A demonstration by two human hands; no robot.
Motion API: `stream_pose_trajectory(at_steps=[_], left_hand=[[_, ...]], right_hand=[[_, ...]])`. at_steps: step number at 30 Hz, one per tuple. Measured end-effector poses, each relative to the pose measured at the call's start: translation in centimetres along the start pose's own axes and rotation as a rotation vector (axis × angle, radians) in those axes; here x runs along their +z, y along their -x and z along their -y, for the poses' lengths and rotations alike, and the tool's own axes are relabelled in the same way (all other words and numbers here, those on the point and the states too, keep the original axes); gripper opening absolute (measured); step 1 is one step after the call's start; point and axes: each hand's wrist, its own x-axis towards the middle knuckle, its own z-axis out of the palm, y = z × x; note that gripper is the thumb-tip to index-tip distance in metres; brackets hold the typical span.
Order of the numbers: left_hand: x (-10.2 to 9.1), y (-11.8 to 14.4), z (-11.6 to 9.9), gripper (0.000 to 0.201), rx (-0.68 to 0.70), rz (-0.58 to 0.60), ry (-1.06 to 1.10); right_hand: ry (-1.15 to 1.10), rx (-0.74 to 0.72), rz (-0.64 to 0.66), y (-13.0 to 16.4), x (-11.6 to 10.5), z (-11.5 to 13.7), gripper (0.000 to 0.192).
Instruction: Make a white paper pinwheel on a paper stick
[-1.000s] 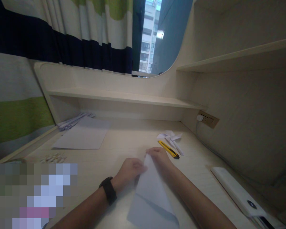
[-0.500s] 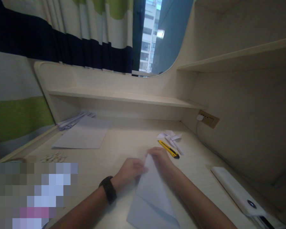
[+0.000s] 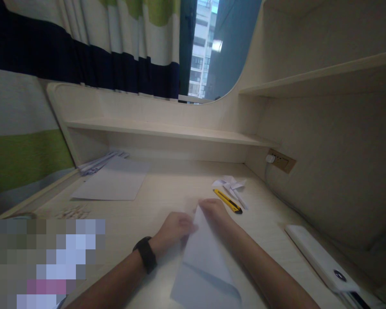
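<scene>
A white sheet of paper (image 3: 203, 253), folded over into a narrow point at its far end, lies on the desk before me. My left hand (image 3: 177, 228), with a black watch (image 3: 145, 255) on the wrist, pinches the paper's left edge near that point. At the tip and along the right edge, my right hand (image 3: 215, 211) has its fingers closed on the same sheet; some of its fingertips are hidden. The near part of the paper shows a loose flap that bulges up slightly at the lower right. Just beyond my right hand lies a yellow utility knife (image 3: 227, 201).
A folded paper pinwheel (image 3: 230, 185) lies behind the knife. Blank sheets (image 3: 114, 180) rest at the back left, with small pale sticks (image 3: 73, 212) nearer. A white device (image 3: 320, 257) stands at the right, below a wall socket (image 3: 282, 160) with a plugged-in cable.
Both hands stay nearly in place on the paper. The folded tip has shifted very slightly left, and the near flap's right corner looks more rounded.
</scene>
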Motion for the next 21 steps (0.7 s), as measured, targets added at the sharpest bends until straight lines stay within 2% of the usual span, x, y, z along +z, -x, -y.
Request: stream_pose_trajectory(at_steps=[8,12,17,21], left_hand=[[-0.3,-0.3,0.3,0.028,0.011,0.033,-0.033],[-0.5,-0.4,0.5,0.028,0.023,0.024,0.007],[-1.3,-1.0,0.6,0.027,0.038,-0.101,-0.038],[-1.9,-1.3,0.3,0.029,0.035,-0.150,-0.033]], right_hand=[[0.059,-0.015,-0.068,1.0,1.2,0.9,0.021],[0.101,-0.051,-0.098,1.1,1.6,1.1,0.025],[0.279,-0.007,-0.047,0.9,1.3,1.0,0.043],[0.339,0.006,-0.044,0.9,1.2,0.7,0.037]])
